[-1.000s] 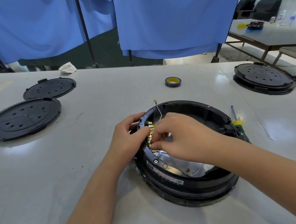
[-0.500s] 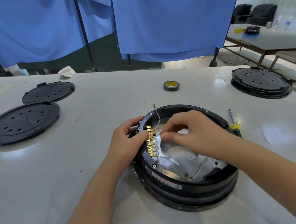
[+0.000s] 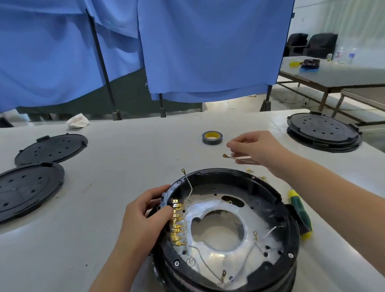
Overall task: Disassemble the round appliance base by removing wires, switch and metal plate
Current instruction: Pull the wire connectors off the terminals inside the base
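Fingers [image 3: 234, 146] of the right hand [image 3: 257, 148] are pinching a loose wire [image 3: 236, 157] in the air, above the bench [image 3: 117, 168] at about one o'clock from the base [image 3: 224, 233], just short of the tape roll [image 3: 212, 137]. Left hand [image 3: 144, 219] is gripping the base rim at nine o'clock, fingers curled shut over the switch block beside the gold terminals [image 3: 176, 226]. Base is sitting on the bench right in front, metal plate [image 3: 221, 249] lying inside with thin wires across it. Screwdriver [image 3: 301, 214] is lying at three o'clock, touching the base. Two black lids [image 3: 20, 190] are resting well apart at ten o'clock.
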Demonstrator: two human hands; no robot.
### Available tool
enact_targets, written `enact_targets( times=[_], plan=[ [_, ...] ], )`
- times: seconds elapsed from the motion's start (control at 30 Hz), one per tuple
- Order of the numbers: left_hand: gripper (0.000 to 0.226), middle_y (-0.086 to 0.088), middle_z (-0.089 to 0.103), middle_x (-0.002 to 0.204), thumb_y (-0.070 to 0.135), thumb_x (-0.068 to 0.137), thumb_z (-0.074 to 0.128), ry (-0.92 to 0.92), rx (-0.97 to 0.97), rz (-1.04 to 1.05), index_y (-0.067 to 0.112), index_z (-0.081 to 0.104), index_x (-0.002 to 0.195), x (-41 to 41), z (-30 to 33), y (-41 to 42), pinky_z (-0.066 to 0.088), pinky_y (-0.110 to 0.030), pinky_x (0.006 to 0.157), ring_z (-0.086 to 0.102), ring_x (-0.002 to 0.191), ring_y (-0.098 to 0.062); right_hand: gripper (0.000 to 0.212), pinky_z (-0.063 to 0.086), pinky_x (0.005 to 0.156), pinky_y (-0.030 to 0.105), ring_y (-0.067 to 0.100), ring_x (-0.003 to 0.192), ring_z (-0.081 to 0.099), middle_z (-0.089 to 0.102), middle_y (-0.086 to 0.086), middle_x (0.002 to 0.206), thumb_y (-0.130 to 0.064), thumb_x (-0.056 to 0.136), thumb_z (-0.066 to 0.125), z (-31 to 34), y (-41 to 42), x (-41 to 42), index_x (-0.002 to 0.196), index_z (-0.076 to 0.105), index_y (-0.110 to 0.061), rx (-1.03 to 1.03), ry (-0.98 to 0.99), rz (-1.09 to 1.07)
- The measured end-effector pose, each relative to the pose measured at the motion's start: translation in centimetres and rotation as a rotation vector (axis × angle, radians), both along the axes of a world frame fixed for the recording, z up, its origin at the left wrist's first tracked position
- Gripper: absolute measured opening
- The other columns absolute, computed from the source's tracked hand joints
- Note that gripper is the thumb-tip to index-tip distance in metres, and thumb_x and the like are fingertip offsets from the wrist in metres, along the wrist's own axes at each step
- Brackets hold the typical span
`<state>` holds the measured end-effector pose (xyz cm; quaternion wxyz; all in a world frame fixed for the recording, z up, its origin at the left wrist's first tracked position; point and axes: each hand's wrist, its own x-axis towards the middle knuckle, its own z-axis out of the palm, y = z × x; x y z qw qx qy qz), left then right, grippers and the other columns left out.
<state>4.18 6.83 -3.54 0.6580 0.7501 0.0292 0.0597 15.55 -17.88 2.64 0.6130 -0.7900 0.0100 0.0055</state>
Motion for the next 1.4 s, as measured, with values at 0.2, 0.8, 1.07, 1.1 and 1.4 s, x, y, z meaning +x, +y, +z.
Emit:
enact_targets(
  times=[0.2, 0.8, 1.07, 1.1, 1.4],
  plan=[
    [0.044, 0.009, 0.074, 0.086, 0.019, 0.059, 0.056, -0.005, 0.009, -0.006, 0.041, 0.073, 0.092, 0.1, 0.1, 0.0, 0.051, -0.015, 0.057, 0.069, 0.08, -0.007, 0.011, 0.052, 0.07, 0.025, 0.012, 0.073, 0.062, 0.072, 0.001, 0.078, -0.019, 0.078, 0.078, -3.3, 1.0, 3.6, 0.082, 0.076, -0.01, -0.597, -0.1, 0.163],
    [0.046, 0.007, 0.074, 0.091, 0.018, 0.059, 0.057, 0.051, -0.003, 0.013, 0.033, 0.072, 0.099, -0.2, 0.8, -0.4, 0.053, -0.027, 0.07, 0.068, 0.093, -0.016, 0.006, 0.046, 0.067, 0.002, -0.004, 0.078, 0.065, 0.071, -0.013, 0.085, -0.018, 0.083, 0.072, 1.1, 1.6, -2.5, 0.086, 0.074, -0.023, -0.358, -0.382, 0.141],
    [0.034, -0.005, 0.074, 0.094, 0.002, 0.085, 0.058, 0.054, -0.061, -0.002, 0.025, 0.071, 0.105, -0.5, 0.9, -0.7, 0.055, -0.023, 0.065, 0.07, 0.081, -0.014, 0.004, 0.044, 0.058, 0.008, -0.007, 0.068, 0.059, 0.069, -0.018, 0.075, -0.032, 0.08, 0.073, 0.6, 6.9, -9.8, 0.083, 0.074, -0.029, -0.693, -0.206, 0.629],
    [0.033, -0.004, 0.073, 0.094, 0.002, 0.085, 0.058, 0.045, -0.055, 0.004, 0.024, 0.071, 0.106, -0.5, 0.8, -0.8, 0.055, -0.024, 0.068, 0.069, 0.081, -0.013, 0.004, 0.042, 0.055, 0.009, -0.005, 0.064, 0.058, 0.069, -0.016, 0.075, -0.032, 0.08, 0.072, 0.2, 7.3, -10.1, 0.082, 0.073, -0.028, -0.713, -0.192, 0.617],
    [0.032, -0.002, 0.072, 0.093, 0.003, 0.086, 0.059, -0.032, -0.005, 0.035, 0.028, 0.068, 0.103, -0.5, 0.4, -1.3, 0.055, -0.026, 0.074, 0.068, 0.085, -0.015, 0.014, 0.04, 0.054, 0.02, -0.002, 0.047, 0.049, 0.058, -0.016, 0.048, -0.025, 0.074, 0.073, -1.3, 8.5, -10.0, 0.062, 0.068, -0.028, -0.595, -0.048, 0.53]
  ],
)
